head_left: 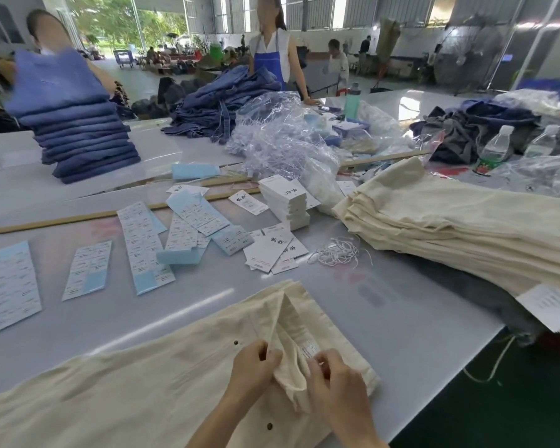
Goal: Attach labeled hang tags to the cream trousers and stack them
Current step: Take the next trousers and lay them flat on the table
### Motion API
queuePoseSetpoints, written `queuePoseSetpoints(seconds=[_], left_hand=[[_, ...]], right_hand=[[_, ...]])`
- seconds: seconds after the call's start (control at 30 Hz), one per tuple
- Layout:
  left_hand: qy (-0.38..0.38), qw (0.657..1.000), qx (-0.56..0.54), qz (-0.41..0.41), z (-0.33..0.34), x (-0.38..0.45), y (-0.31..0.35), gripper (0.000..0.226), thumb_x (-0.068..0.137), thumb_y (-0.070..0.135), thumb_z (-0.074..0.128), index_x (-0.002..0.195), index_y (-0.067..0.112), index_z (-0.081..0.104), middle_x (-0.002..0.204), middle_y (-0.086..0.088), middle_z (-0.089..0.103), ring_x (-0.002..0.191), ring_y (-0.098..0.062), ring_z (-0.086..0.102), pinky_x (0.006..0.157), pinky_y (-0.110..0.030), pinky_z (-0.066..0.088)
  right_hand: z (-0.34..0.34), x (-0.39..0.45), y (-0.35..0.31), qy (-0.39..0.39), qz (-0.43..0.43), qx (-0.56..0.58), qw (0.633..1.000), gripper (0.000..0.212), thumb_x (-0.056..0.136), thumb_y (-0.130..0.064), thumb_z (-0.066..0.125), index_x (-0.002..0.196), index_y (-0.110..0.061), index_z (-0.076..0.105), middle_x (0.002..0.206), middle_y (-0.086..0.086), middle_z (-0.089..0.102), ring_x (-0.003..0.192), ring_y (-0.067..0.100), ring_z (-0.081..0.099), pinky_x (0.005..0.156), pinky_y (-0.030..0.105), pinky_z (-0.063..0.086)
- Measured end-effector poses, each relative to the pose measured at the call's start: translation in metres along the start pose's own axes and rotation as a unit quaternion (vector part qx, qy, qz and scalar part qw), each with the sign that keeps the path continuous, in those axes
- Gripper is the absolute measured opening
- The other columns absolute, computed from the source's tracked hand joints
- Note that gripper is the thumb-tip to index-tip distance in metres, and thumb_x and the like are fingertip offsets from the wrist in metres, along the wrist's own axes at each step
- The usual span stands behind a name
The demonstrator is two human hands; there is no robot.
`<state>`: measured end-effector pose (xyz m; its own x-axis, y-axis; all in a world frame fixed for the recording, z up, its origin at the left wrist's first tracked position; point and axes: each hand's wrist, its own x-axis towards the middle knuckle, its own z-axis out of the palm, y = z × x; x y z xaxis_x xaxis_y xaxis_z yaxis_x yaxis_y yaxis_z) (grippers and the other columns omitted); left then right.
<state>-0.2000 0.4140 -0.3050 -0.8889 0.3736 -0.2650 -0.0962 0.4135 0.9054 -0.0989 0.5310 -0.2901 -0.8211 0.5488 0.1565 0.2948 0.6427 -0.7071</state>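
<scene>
Nearest the camera, a pair of cream trousers (117,392) lies spread across the front edge of the glossy pale-grey worktop (385,318), the cloth soft, matte and lightly creased, with small dark round buttons on it. Both hands are at its opened waistband. The left hand (256,367) has its fingers curled, pinching a fold of the cream fabric. The right hand (337,379) pinches the waistband just beside a small white printed care label (307,348) sewn inside.

Beyond the trousers, a loose tangle of thin white string loops (335,252) rests on the worktop. Just left of it, flat white card hang tags (274,250) with dark printed characters lie fanned out, and behind them stands a squared block of stacked hang tags (285,202). To the left, long rectangular sticker sheets (143,244), white and pale blue, lie scattered, some overlapping. A narrow wooden strip (78,218) runs across the worktop behind them.

On the right, a thick pile of folded cream trousers (466,227) sits in soft layers, a white paper sheet (550,305) on its near end.

Farther back is a heap of crinkled clear plastic bags (278,137), a neat stack of folded blue denim (84,140), a looser denim heap (220,98) and clear plastic bottles (495,147).
</scene>
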Motion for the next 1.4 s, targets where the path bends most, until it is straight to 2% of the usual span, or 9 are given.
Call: queuePoseSetpoints(seconds=[0.17, 0.33, 0.47, 0.63, 0.73, 0.87, 1.2, 1.33, 1.4], left_hand=[[-0.031, 0.999, -0.035, -0.023, -0.005, 0.001, 0.001, 0.018, 0.086, 0.011, 0.056, 0.089, -0.006, 0.061, 0.083, -0.014, 0.063, 0.073, -0.020, 0.057, 0.066, -0.031, 0.043], [-0.005, 0.998, 0.066, -0.009, -0.003, 0.000, 0.010, 0.050, 0.079, 0.046, 0.068, 0.052, 0.022, 0.034, 0.049, 0.009, 0.035, 0.047, -0.007, 0.033, 0.047, -0.018, 0.026], [-0.008, 0.997, 0.065, 0.028, -0.002, -0.003, 0.004, 0.042, 0.069, 0.029, 0.077, 0.058, 0.017, 0.038, 0.055, 0.005, 0.035, 0.052, -0.009, 0.033, 0.050, -0.022, 0.026], [-0.036, 0.998, -0.015, 0.043, -0.011, -0.012, -0.007, 0.021, 0.070, 0.020, 0.070, 0.074, 0.010, 0.052, 0.063, 0.006, 0.047, 0.056, -0.006, 0.043, 0.052, -0.018, 0.036], [-0.032, 0.995, -0.056, 0.079, -0.014, -0.021, -0.017, 0.021, 0.067, 0.025, 0.068, 0.076, 0.011, 0.055, 0.058, 0.011, 0.048, 0.055, -0.005, 0.044, 0.054, -0.017, 0.035], [-0.019, 0.991, -0.085, 0.100, -0.012, -0.022, -0.023, 0.021, 0.067, 0.021, 0.068, 0.077, 0.009, 0.055, 0.055, 0.011, 0.049, 0.053, -0.004, 0.043, 0.053, -0.017, 0.034], [-0.023, 0.992, -0.084, 0.094, -0.013, -0.021, -0.028, 0.021, 0.069, 0.022, 0.068, 0.080, 0.009, 0.055, 0.058, 0.011, 0.051, 0.056, -0.005, 0.047, 0.054, -0.017, 0.037], [-0.031, 0.992, -0.082, 0.086, -0.014, -0.021, -0.030, 0.014, 0.078, 0.005, 0.068, 0.086, 0.012, 0.058, 0.065, 0.007, 0.061, 0.062, -0.007, 0.057, 0.058, -0.018, 0.043], [-0.028, 0.993, -0.076, 0.081, -0.014, -0.021, -0.030, 0.017, 0.081, -0.002, 0.066, 0.088, 0.012, 0.060, 0.067, 0.006, 0.064, 0.064, -0.006, 0.060, 0.059, -0.017, 0.044]], right_hand=[[-0.005, 0.003, 0.005, -0.092, 0.023, 0.020, 0.995, 0.023, 0.085, -0.035, 0.064, 0.068, -0.019, 0.063, 0.064, -0.005, 0.058, 0.072, 0.015, 0.058, 0.073, 0.032, 0.044], [0.010, -0.015, -0.017, 0.041, -0.202, -0.134, 0.969, 0.009, 0.051, -0.019, 0.073, 0.051, -0.024, 0.065, 0.053, -0.010, 0.054, 0.047, 0.009, 0.053, 0.065, 0.026, 0.030], [0.008, -0.017, -0.018, 0.018, -0.265, -0.134, 0.955, 0.010, 0.053, -0.025, 0.074, 0.049, -0.023, 0.065, 0.058, -0.012, 0.058, 0.052, 0.008, 0.057, 0.064, 0.026, 0.034], [0.004, -0.013, -0.019, -0.018, -0.061, 0.033, 0.997, 0.022, 0.084, -0.018, 0.070, 0.067, -0.004, 0.070, 0.085, 0.001, 0.064, 0.079, 0.016, 0.058, 0.072, 0.023, 0.048], [0.002, -0.005, -0.017, 0.006, 0.021, 0.075, 0.997, 0.008, 0.083, -0.015, 0.068, 0.087, -0.011, 0.062, 0.093, 0.001, 0.057, 0.074, 0.009, 0.056, 0.071, 0.021, 0.048], [0.004, 0.004, -0.015, -0.032, 0.064, 0.068, 0.995, 0.026, 0.078, -0.016, 0.070, 0.101, -0.014, 0.059, 0.098, -0.001, 0.057, 0.085, 0.013, 0.057, 0.079, 0.018, 0.045], [-0.002, 0.022, -0.012, -0.176, 0.155, 0.042, 0.971, 0.042, 0.062, -0.034, 0.072, 0.099, -0.021, 0.058, 0.106, 0.001, 0.061, 0.094, 0.014, 0.062, 0.082, 0.028, 0.052], [-0.006, 0.020, -0.014, -0.201, 0.182, 0.094, 0.958, 0.056, 0.051, -0.040, 0.078, 0.098, -0.015, 0.063, 0.102, 0.000, 0.063, 0.089, 0.012, 0.065, 0.075, 0.025, 0.054], [-0.007, 0.017, -0.016, -0.179, 0.183, 0.138, 0.957, 0.039, 0.055, -0.031, 0.081, 0.085, -0.011, 0.067, 0.086, -0.001, 0.069, 0.079, 0.011, 0.067, 0.069, 0.027, 0.053]])
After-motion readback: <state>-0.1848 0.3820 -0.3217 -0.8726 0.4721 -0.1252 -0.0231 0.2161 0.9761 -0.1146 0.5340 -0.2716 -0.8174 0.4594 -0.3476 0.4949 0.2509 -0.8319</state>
